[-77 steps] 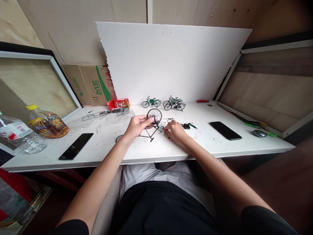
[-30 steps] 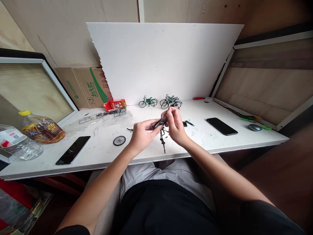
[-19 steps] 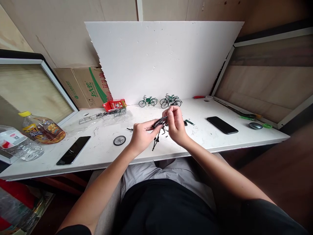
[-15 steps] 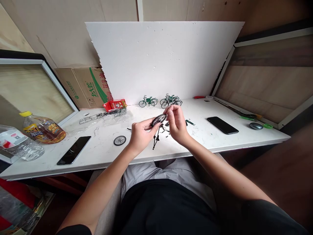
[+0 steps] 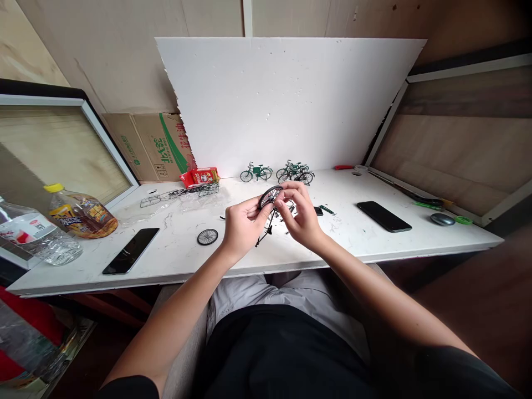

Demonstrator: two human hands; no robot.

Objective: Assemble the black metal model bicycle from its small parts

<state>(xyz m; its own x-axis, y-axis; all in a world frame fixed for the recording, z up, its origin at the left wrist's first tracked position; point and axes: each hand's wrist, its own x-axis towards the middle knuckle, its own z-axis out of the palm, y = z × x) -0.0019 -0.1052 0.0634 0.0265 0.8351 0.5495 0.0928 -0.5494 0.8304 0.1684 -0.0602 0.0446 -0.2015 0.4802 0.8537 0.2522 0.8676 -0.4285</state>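
Above the white table (image 5: pixel 266 255), both hands hold up a small black model bicycle (image 5: pixel 268 213) that has one wheel fitted. My left hand (image 5: pixel 241 224) is closed on the frame beside that wheel (image 5: pixel 270 196). My right hand (image 5: pixel 301 213) pinches the bicycle from the right, fingertips near the wheel's hub. The rest of the thin frame hangs down between the hands. A loose black wheel (image 5: pixel 207 236) lies flat on the table left of my left hand.
Several finished green model bicycles (image 5: pixel 277 173) stand at the back. Black phones lie at the left (image 5: pixel 131 250) and right (image 5: pixel 384 216). Also here: drink bottles (image 5: pixel 81 213), a red packet (image 5: pixel 199 177), a wire parts frame (image 5: pixel 180 193), small parts (image 5: pixel 322 210), a mouse (image 5: pixel 442 219).
The bicycle has been lifted off the table and turned in both hands. Its frame has swung from pointing down to slanting left, and the wheel has tipped more upright.
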